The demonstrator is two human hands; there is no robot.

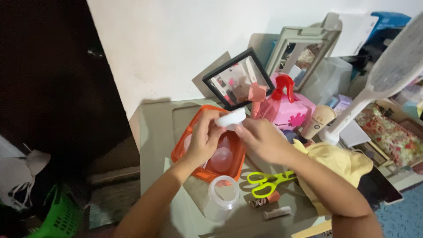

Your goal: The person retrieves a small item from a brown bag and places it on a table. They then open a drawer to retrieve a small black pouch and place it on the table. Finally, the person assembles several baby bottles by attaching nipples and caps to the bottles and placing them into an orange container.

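small white lid [232, 118] pinched between the fingers of left hand [203, 139] and right hand [263, 140], held above an orange tray [181, 148] on the desk [156, 132], clear jar [221, 198] set just below, yellow-green scissors [269, 183] laid beside it

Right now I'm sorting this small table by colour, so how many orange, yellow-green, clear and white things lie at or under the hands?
Orange: 1, the orange tray
Yellow-green: 1, the scissors
Clear: 1, the clear plastic jar
White: 1, the white lid, held between left hand and right hand
Total: 4
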